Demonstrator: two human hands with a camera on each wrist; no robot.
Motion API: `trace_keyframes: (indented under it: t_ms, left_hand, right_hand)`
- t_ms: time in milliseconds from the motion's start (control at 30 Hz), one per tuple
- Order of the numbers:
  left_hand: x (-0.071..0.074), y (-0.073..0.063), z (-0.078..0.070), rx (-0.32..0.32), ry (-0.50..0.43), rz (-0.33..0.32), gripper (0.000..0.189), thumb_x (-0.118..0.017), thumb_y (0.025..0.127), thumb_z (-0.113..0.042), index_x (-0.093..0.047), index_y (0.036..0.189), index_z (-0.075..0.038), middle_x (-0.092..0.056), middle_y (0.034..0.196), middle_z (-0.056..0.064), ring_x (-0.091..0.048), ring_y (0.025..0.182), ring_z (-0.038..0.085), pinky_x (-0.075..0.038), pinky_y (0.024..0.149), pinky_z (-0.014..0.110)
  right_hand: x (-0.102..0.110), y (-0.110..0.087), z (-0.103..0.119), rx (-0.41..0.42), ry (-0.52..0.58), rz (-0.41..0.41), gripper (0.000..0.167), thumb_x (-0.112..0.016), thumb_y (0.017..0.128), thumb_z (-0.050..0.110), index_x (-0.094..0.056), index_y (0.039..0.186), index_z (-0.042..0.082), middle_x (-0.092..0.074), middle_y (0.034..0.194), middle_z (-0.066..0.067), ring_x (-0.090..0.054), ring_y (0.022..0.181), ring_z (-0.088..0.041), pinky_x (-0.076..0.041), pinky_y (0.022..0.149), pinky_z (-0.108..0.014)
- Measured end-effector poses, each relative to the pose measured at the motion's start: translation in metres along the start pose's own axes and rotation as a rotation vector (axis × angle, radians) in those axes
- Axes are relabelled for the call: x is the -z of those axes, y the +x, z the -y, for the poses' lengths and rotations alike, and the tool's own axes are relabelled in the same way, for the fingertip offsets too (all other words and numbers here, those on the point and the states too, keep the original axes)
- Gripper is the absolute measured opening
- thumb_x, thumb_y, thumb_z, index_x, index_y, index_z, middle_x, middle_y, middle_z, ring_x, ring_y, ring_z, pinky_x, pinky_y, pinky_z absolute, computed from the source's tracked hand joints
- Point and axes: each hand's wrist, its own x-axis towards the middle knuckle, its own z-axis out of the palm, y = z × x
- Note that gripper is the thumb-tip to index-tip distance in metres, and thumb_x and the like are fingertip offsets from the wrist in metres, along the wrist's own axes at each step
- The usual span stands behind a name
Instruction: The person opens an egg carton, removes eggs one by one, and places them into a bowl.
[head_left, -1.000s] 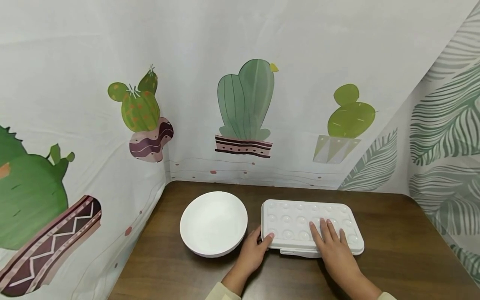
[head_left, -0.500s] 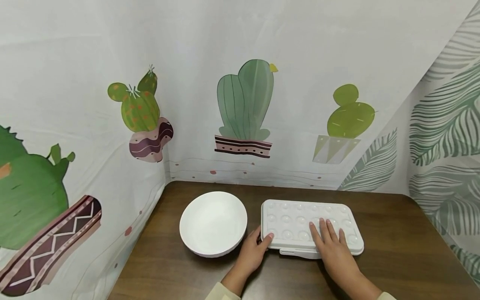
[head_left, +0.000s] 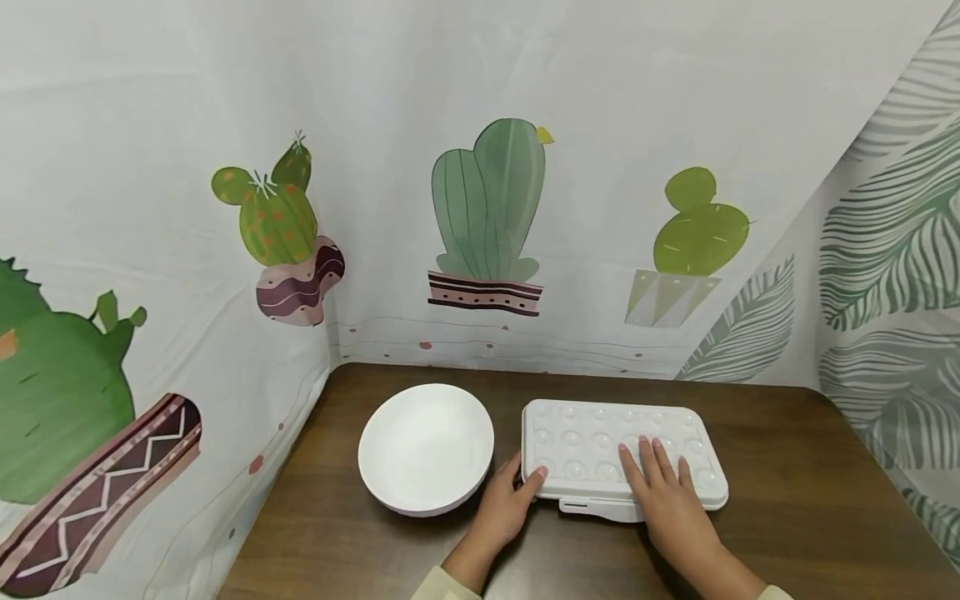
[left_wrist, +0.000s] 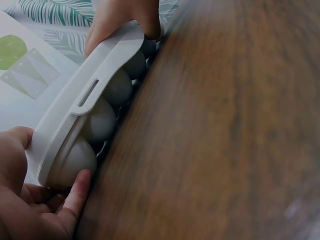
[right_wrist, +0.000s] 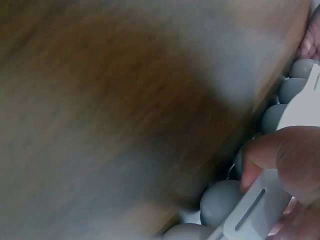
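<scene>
A white lidded egg box point(head_left: 592, 454) with rows of round dimples lies on the brown table. My left hand point(head_left: 501, 505) grips its left end, thumb on the lid's edge and fingers against the side and rounded cups point(left_wrist: 102, 120). Along the near long side, a slotted latch point(head_left: 596, 507) sticks out from the lid's edge. My right hand point(head_left: 671, 504) lays its fingers over the lid; its thumb point(right_wrist: 260, 155) bends round the latch in the right wrist view. What the box contains cannot be made out.
Just left of the box and my left hand stands a white round bowl point(head_left: 426, 450). Behind the wooden table point(head_left: 787, 467) hangs a white cloth point(head_left: 600, 100) printed with cacti, and leaf-patterned cloth point(head_left: 892, 250) covers the right side.
The latch on the box's near side has swung slightly outward and down. Both hands stay where they were, and the box and bowl have not moved.
</scene>
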Motion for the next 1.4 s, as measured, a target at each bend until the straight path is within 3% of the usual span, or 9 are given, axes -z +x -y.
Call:
trace_keyframes:
  t_ms: [1100,1400]
  left_hand:
    - [-0.0017,0.0002,0.0019,0.009,-0.027,-0.011,0.071,-0.061,0.096,-0.052,-0.049,0.149,-0.007,-0.063,0.115,0.011,-0.062,0.072,0.006,-0.051,0.069,0.023]
    - [-0.0009,-0.0004,0.0002,0.011,-0.051,-0.014,0.071,-0.058,0.098,-0.052,-0.049,0.148,-0.004,-0.062,0.121,0.015,-0.064,0.072,0.008,-0.054,0.069,0.024]
  right_hand:
    - [0.0019,-0.0009,-0.0011,-0.019,0.072,-0.029,0.088,-0.074,0.065,-0.014,-0.048,0.146,0.007,-0.050,0.144,-0.031,-0.051,0.133,-0.049,-0.044,0.098,-0.071]
    - [0.0027,0.0017,-0.0029,-0.031,0.079,-0.015,0.085,-0.074,0.068,-0.013,-0.048,0.147,0.007,-0.051,0.144,-0.030,-0.051,0.134,-0.048,-0.044,0.098,-0.071]
